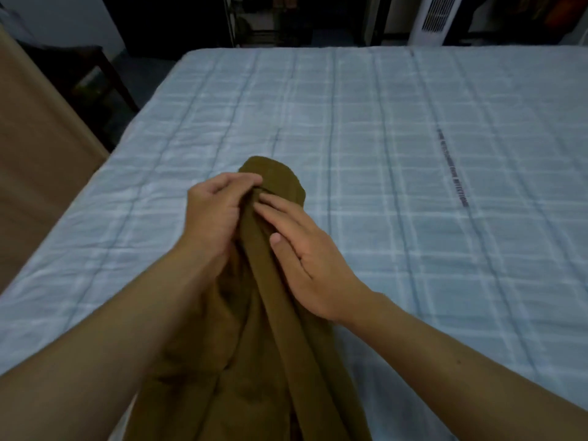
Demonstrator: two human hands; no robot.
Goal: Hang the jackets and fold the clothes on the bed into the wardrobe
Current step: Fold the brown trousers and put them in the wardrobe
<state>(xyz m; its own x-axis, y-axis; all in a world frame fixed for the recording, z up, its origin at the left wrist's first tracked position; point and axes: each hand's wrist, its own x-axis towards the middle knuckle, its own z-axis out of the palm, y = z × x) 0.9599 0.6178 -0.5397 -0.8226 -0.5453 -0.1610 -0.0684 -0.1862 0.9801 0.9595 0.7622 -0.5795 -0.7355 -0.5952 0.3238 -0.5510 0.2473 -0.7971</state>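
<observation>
I hold an olive-brown garment (280, 329) up in front of me, over the near edge of the bed (413, 148). It hangs in long bunched folds from between my hands down past the bottom of the view, and its rounded top end pokes up just beyond my fingers. Bunched like this, I cannot tell whether it is a jacket or some other piece of clothing. My left hand (216, 214) has its fingers curled over the gathered cloth near the top, gripping it from the left side. My right hand (305, 256) lies against the fabric from the right with fingers nearly straight and close together, their tips touching the cloth just under my left fingertips, and the thumb resting on a fold lower down; it presses rather than grips. Both forearms are bare. The bed is covered by a pale blue checked quilt with a line of dark print (455, 173) on its right half. Beyond the far edge stands a white tower fan (432, 17), and a dark wooden piece of furniture (95, 74) sits off the far left corner.
</observation>
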